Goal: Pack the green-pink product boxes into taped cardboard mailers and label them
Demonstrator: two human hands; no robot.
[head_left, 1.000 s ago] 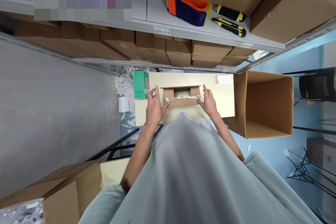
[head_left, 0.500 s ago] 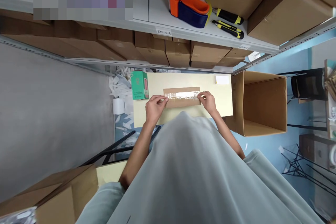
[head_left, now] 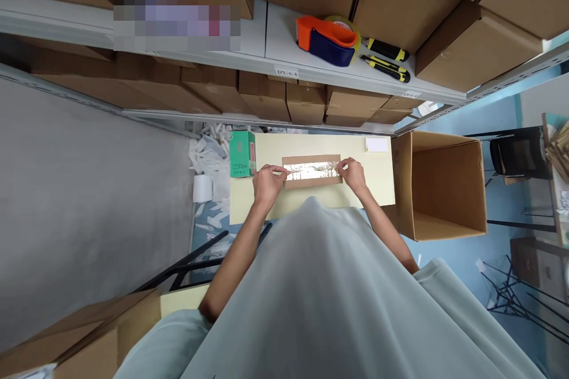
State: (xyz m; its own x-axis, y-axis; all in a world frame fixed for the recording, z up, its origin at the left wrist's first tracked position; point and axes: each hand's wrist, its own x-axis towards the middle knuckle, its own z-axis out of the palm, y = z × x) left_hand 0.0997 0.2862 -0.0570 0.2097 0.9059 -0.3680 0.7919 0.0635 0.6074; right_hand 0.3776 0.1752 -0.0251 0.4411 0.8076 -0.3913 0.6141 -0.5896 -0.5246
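Your left hand (head_left: 267, 185) is touching the carton's left end, your right hand (head_left: 354, 176) its right end. Fingers on both are bunching in narrow (can't tell if they're pinching the tape (head_left: 312, 170) or just pressing). The small carton (head_left: 313, 182) is lying on the cream table (head_left: 380, 177) between them, shiny tape running lengthwise on top. Green box (head_left: 240, 154) is sitting just left of your left hand.

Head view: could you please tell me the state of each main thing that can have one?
Small box, closed, tape across top.
Large box, open.
Tape dispenser, loaded with a roll.
Green box, no opening visible.
Upper knife, blade unclear.
Lower knife, blade unclear.
Left hand, at small box's left end.
Right hand, at small box's right end.
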